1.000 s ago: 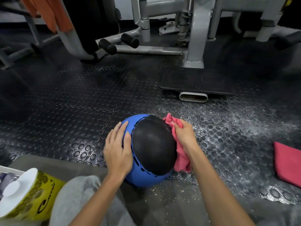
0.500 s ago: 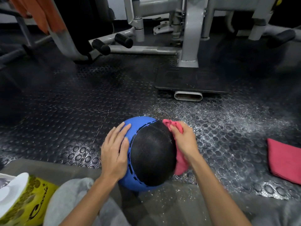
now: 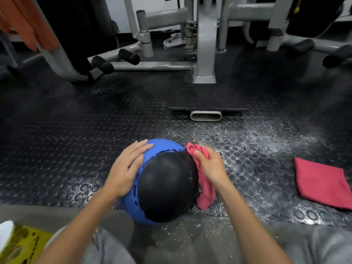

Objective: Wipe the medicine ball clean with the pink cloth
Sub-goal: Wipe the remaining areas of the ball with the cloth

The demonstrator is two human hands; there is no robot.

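right hand (image 3: 210, 166) presses pink cloth (image 3: 204, 185) against medicine ball (image 3: 163, 185); left hand (image 3: 126, 168) steadies it

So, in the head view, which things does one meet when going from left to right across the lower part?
yellow container → left hand → medicine ball → pink cloth → folded red cloth

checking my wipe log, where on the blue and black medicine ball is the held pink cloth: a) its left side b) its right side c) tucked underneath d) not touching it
b: the right hand grips the crumpled pink cloth against the right side of the round blue and black medicine ball, while the left hand rests flat on its left side.
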